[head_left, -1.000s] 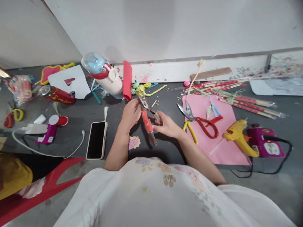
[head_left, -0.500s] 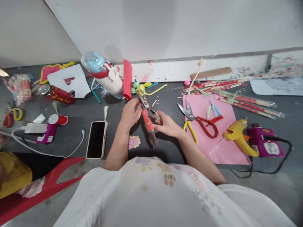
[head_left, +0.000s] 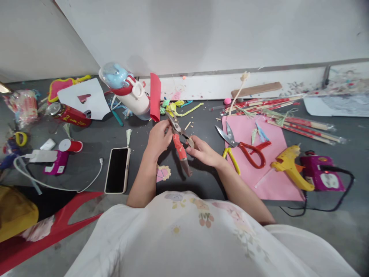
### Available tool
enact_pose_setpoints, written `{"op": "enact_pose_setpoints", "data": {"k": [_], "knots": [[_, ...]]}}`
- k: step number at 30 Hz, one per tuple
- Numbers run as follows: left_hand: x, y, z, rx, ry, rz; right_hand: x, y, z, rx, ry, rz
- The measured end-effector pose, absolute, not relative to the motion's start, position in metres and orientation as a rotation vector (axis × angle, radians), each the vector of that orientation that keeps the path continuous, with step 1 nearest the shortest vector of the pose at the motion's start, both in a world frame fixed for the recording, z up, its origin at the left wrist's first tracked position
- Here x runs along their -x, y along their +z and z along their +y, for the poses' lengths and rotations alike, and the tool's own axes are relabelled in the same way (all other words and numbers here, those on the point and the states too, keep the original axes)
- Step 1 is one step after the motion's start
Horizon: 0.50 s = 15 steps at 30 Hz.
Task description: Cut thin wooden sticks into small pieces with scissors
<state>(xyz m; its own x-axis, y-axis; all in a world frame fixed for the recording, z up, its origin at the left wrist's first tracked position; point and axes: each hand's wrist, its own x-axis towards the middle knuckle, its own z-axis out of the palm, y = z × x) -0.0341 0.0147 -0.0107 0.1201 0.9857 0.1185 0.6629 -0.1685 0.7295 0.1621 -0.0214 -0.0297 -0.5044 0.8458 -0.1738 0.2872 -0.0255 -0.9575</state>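
My left hand [head_left: 159, 138] is closed at the jaws of a pair of red-handled shears [head_left: 180, 147], pinching something small that I cannot make out. My right hand [head_left: 203, 152] is wrapped round the shears' red handles, whose ends point down toward me. A short piece of pale stick [head_left: 190, 142] shows at my right fingertips. Both hands hover over the dark tabletop [head_left: 138, 134], just above a small pink fan-shaped cut-out [head_left: 163, 173].
A phone [head_left: 117, 170] lies left of my arm. A white bottle [head_left: 127, 91] and red folded card [head_left: 155, 97] stand behind. Right: red scissors [head_left: 245, 146] on pink paper [head_left: 259, 161], yellow glue gun [head_left: 291, 167], purple box [head_left: 323, 177], bundled sticks [head_left: 288, 111].
My hands and the shears have barely moved. At the far left edge, things near the yellow ring have shifted slightly.
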Motion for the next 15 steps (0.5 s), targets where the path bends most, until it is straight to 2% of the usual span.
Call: {"op": "enact_pose_setpoints", "data": {"k": [5,15], "knots": [[0.033,-0.005,0.014,-1.969,0.778,1.618,-0.163,-0.035,-0.021,1.163,1.615,-1.728],[0.035,0.003,0.012,-1.967,0.749,1.356,-0.16,-0.038,-0.021,1.162,1.617,-1.68]]}}
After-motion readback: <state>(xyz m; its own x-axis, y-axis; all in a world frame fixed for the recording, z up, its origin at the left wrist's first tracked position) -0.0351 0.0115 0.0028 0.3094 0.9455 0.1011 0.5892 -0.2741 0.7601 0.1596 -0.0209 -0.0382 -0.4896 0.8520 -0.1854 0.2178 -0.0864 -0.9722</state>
